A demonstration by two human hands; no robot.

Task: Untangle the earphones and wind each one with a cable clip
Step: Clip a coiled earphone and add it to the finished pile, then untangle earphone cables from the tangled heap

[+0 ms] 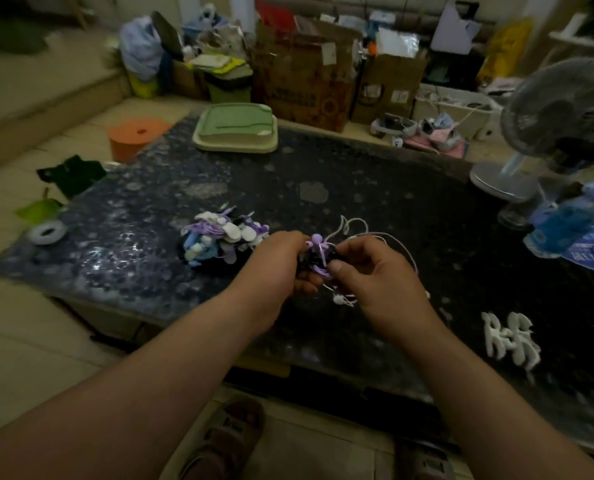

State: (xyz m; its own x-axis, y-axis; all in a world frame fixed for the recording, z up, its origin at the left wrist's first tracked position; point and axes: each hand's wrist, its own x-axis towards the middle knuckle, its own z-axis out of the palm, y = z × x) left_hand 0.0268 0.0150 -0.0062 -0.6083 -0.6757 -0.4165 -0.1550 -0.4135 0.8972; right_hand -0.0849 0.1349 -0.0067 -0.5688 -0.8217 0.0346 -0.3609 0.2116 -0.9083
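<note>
Both hands meet over the dark table: left hand and right hand curl their fingers round a purple-and-black earphone tangle, pinching it between them. Its white cable loops just beyond. Farther left lies a pile of cable clips.

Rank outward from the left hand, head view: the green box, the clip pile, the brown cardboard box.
1. clip pile, just left of the left hand.
2. green box, at the far table edge.
3. brown cardboard box, beyond the table.
</note>
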